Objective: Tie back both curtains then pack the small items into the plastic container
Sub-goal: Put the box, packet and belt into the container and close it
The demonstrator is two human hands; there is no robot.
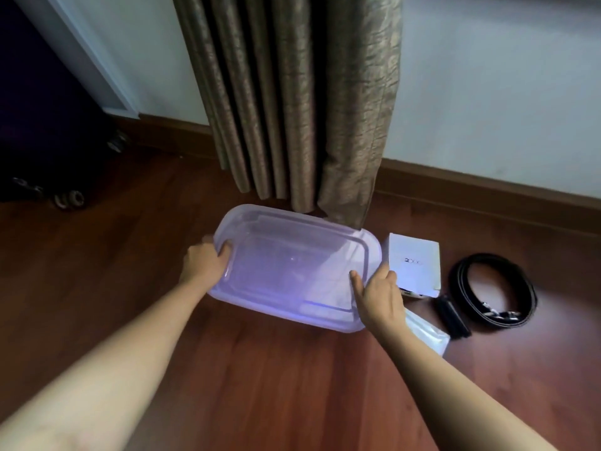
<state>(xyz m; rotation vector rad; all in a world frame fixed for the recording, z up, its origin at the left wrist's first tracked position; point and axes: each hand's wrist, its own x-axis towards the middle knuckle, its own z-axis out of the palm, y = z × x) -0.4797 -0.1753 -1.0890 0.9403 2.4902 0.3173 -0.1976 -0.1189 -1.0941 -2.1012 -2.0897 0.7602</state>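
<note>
Translucent lilac plastic container [292, 271], rounded rectangle with a ridged top that looks like a lid in place; it sits on the red-brown wood floor [260, 369] close to the far edge, its back rim just under the hem of the curtain [292, 109].

Left hand [203, 263] grips the left short end, fingers curled over the rim; right hand [379, 296] pinches the right short end, thumb on top. Holding both ends probably steadies the flexible shell for shifting or opening.

Curtain is crinkled bronze fabric, gathered in deep folds; no tie in view.

To the right lie a matt white box [414, 260], a glossy white pouch [426, 332] and a coiled black belt [494, 289], all still unpacked.
</note>
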